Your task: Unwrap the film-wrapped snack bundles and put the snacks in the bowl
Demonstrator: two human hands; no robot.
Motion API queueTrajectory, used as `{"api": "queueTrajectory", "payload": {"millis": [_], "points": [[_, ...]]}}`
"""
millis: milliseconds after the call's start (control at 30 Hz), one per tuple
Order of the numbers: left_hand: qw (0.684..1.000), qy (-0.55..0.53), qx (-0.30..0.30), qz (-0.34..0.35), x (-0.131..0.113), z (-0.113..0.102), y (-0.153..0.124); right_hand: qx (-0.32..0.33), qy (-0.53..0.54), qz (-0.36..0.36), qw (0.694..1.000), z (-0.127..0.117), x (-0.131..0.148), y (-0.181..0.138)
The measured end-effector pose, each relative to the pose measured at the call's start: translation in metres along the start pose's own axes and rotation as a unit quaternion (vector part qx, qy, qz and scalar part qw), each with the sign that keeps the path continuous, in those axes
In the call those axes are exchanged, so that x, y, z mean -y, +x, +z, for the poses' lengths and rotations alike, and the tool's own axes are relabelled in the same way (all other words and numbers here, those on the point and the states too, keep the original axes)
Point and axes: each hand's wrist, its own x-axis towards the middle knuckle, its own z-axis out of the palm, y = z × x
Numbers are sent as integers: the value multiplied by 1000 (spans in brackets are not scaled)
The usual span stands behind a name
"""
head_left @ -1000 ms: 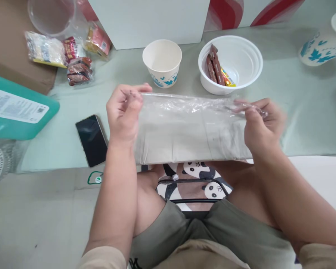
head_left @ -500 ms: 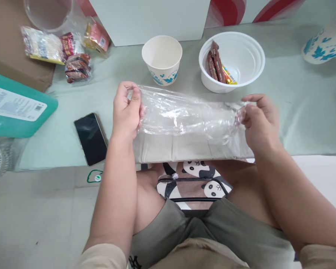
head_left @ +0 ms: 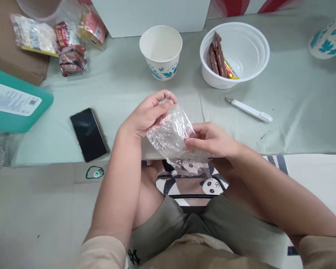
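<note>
I have my left hand (head_left: pixel 148 115) and right hand (head_left: pixel 212 140) pinching clear, crinkled, sheet-like plastic film (head_left: pixel 170 134), which uneven pulling could tear.

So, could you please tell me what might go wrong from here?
The phone lies by the front edge of the table, near the left forearm, so a bump might push it off. The paper cup stands just beyond the left hand and could topple if that hand swings forward. The clear plastic film, held also by the right hand, is crumpled, so it might tangle or tear.
</note>
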Motion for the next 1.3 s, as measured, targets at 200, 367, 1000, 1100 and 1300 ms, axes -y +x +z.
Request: {"api": "queueTrajectory", "payload": {"millis": [200, 367, 1000, 1100, 1300], "points": [[989, -133, -62, -21, 11, 10, 15, -217, 103, -71, 968, -15, -14, 6], [990, -124, 48, -49, 20, 39, 11, -326, 69, -96, 938, -24, -26, 16], [1000, -25, 11, -16, 21, 42, 7, -351, -73, -140, 923, -31, -19, -1], [1000, -30, -6, 6, 23, 39, 8, -348, -78, -153, 921, -34, -23, -1], [999, -36, -16, 21, 25, 34, 8, -329, -76, -183, 923, -33, -21, -1]]}}
